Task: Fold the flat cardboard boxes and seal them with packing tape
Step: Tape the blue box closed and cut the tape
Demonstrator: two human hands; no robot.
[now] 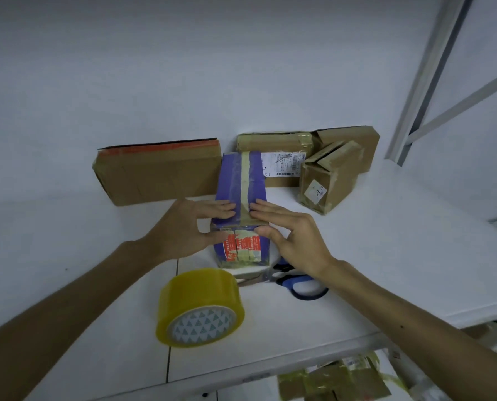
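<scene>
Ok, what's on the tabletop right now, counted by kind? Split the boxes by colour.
Brown boxes: 4
Purple box: 1
Tape roll: 1
Scissors: 1
Total: 7

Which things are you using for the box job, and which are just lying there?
In use: purple box, pressed by left hand and right hand; tape roll; scissors.
Lying about: flat brown carton; labelled box; small brown box.
</scene>
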